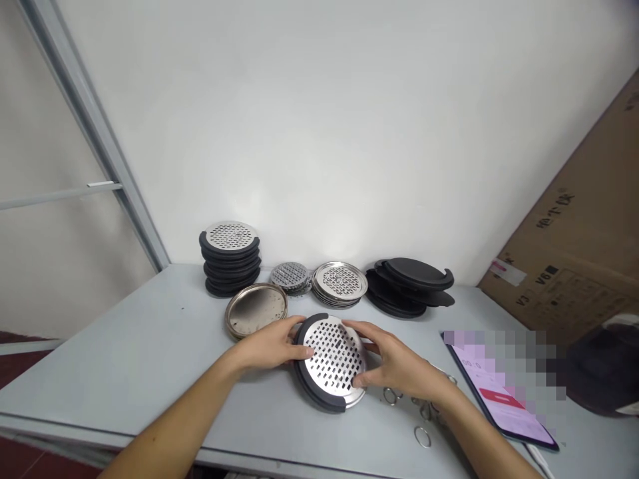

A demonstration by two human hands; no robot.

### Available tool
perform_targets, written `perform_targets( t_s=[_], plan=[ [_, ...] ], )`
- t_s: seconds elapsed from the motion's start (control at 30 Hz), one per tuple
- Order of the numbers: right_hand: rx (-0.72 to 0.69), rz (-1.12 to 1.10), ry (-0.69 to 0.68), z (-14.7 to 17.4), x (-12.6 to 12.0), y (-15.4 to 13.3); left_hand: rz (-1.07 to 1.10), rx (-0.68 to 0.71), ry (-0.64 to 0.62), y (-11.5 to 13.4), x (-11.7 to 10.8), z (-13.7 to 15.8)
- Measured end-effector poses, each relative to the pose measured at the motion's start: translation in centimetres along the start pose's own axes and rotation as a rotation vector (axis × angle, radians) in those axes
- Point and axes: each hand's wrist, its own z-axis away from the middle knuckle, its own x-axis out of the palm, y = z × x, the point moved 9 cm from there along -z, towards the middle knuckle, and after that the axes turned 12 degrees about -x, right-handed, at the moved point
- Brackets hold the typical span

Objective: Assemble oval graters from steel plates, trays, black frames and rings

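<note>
Left hand (269, 342) and right hand (397, 364), both half-curled, grip the perforated disc (333, 356) between them.

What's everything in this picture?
slotted disc: one, silver, black rim, front
rimmed stack: one, mostly black, back left
plates: unclear count, silver, left
disc piles: two, silver, back centre
round parts: one pile, black, back right
rings: several, silver, front right
device: one, pink screen, right
box: one, brown, right
blurred object: one, dark, right
table: one, grey, beneath
wall: one, white, behind
frame: one, grey, left
left hand: one, disc's left
right hand: one, disc's right
</note>
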Motion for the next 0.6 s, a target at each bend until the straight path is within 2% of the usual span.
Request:
perform_targets(
  t_s=[0.1,0.3,0.43,0.6],
  plan=[
    [0.001,-0.018,0.053,-0.1,0.0,0.2,0.041,0.104,0.019,1.5,-0.2,0.3],
    [0.015,0.102,0.179,-0.5,-0.6,0.8,0.094,0.214,0.219,3.3,-1.6,1.1],
    [-0.005,0.142,0.25,-0.7,-1.1,1.1,0.059,0.354,0.266,4.7,-0.7,2.0],
    [-0.01,0.016,0.276,-1.0,-1.6,0.8,-0.011,0.493,0.324,5.5,0.2,2.9]
  ],
)
